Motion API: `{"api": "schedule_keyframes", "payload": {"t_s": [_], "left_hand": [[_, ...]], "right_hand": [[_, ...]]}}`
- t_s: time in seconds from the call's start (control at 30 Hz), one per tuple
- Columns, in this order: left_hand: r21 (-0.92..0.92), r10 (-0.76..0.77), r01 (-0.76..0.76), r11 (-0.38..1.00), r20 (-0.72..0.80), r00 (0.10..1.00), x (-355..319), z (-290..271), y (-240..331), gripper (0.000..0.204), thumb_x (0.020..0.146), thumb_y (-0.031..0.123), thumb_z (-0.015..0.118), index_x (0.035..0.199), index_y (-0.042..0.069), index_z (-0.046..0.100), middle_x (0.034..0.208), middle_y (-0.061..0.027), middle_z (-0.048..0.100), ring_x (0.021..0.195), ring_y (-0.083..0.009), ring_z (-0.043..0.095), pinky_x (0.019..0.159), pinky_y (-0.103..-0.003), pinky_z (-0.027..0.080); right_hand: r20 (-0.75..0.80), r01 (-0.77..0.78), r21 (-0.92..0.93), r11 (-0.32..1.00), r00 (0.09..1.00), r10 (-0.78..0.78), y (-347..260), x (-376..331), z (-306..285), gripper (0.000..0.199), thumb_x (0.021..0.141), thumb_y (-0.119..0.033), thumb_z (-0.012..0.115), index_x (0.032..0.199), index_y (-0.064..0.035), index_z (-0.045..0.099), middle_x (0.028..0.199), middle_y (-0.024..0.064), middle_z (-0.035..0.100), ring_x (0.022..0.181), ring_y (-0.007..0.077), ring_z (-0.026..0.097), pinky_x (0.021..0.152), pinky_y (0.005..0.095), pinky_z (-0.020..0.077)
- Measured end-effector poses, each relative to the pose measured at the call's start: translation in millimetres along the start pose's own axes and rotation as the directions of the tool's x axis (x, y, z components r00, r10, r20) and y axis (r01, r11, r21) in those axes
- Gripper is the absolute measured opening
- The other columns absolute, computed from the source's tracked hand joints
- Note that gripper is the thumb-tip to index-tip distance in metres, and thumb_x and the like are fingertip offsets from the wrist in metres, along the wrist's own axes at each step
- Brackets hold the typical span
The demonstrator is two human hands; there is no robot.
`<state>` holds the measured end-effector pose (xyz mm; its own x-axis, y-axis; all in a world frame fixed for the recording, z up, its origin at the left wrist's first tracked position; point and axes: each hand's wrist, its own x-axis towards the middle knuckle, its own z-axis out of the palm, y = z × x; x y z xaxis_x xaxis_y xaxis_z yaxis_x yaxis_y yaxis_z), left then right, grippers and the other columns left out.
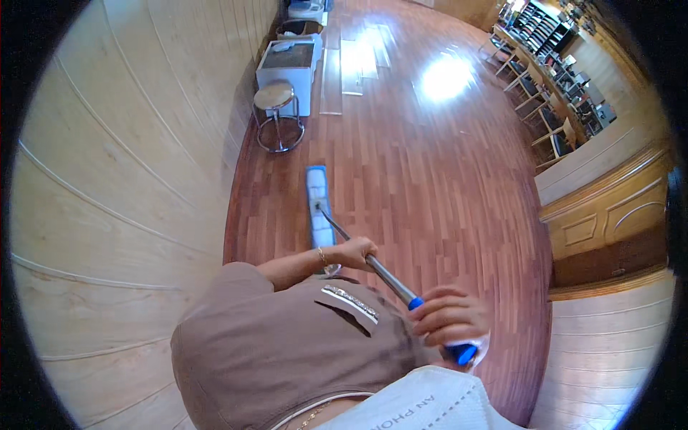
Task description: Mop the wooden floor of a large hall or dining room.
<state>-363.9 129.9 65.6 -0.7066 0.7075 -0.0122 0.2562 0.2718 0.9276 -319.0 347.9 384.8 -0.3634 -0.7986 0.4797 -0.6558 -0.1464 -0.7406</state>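
A flat mop [317,188] with a long blue-edged head lies on the wood-look floor, left of the middle. Its metal pole slants up from the head toward my body at the lower right. My left hand [354,252], with a bracelet at the wrist, is closed round the lower part of the pole. Higher up, at the blue grip [462,352] on the pole's end, the fingers of my right hand [451,315] wrap over the handle.
A pale panelled wall [143,179] runs along the left. Beside it stand a round stool [275,94] and a white cabinet [287,61]. Clear flat strips [352,68] lie on the floor ahead. Chairs [527,84] line a long counter at the right, with a wooden door [609,222] nearer.
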Motion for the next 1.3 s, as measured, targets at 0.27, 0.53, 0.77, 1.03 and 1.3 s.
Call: {"api": "schedule_keyframes", "payload": {"t_s": [0.27,0.53,0.77,1.03,1.3], "left_hand": [[-0.278,0.280,-0.221,0.935,0.196,0.940,23.8,76.5,-3.6,0.031,0.065,0.020,0.073,0.063,0.005,0.046,0.058,-0.0111,0.043,0.055,-0.0206,0.041,0.053,-0.038,0.035],[-0.417,0.250,-0.130,0.900,0.250,0.935,40.0,98.5,-47.0,0.016,0.078,0.008,0.068,0.092,0.003,0.065,0.075,-0.0040,0.059,0.080,-0.0110,0.053,0.067,-0.031,0.046],[-0.501,0.201,-0.213,0.839,-0.079,0.976,-22.1,-71.4,115.3,0.062,0.078,0.024,0.071,0.131,0.002,0.047,0.128,-0.0142,0.052,0.125,-0.0246,0.045,0.104,-0.043,0.034],[0.115,0.644,-0.744,0.658,-0.597,0.478,-78.9,-82.7,198.2,0.041,0.080,0.034,0.073,0.102,0.005,0.055,0.079,-0.0133,0.065,0.073,-0.0252,0.065,0.078,-0.042,0.047],[0.023,0.593,-0.762,0.648,-0.643,0.485,-69.1,-81.7,186.6,0.023,0.078,0.021,0.076,0.080,0.004,0.060,0.058,-0.0042,0.057,0.051,-0.0173,0.055,0.061,-0.037,0.048]], "right_hand": [[0.065,0.245,0.182,0.952,0.963,-0.261,11.5,-24.7,76.9,0.033,0.072,-0.024,0.074,0.093,-0.0042,0.059,0.089,0.0091,0.064,0.087,0.0281,0.064,0.077,0.0422,0.0503],[0.136,0.166,0.135,0.977,0.973,-0.184,43.2,-7.5,85.6,0.031,0.065,-0.025,0.074,0.086,-0.0071,0.058,0.086,0.0098,0.063,0.086,0.0303,0.062,0.076,0.0390,0.0476],[-0.071,-0.065,0.012,0.998,0.995,0.066,138.3,-29.6,81.2,0.026,0.074,-0.021,0.076,0.072,-0.0064,0.055,0.072,0.0067,0.062,0.073,0.0265,0.064,0.063,0.0357,0.0475],[0.260,-0.588,0.099,0.803,0.794,0.550,267.0,-45.8,130.2,0.035,0.073,-0.027,0.079,0.076,-0.0024,0.055,0.062,0.0100,0.049,0.061,0.0140,0.045,0.056,0.0346,0.0399],[-0.176,-0.521,0.448,0.727,0.745,0.643,407.0,-160.8,219.7,0.028,0.075,-0.025,0.077,0.070,-0.0041,0.059,0.056,0.0056,0.043,0.056,0.0101,0.039,0.050,0.0333,0.0374]]}}
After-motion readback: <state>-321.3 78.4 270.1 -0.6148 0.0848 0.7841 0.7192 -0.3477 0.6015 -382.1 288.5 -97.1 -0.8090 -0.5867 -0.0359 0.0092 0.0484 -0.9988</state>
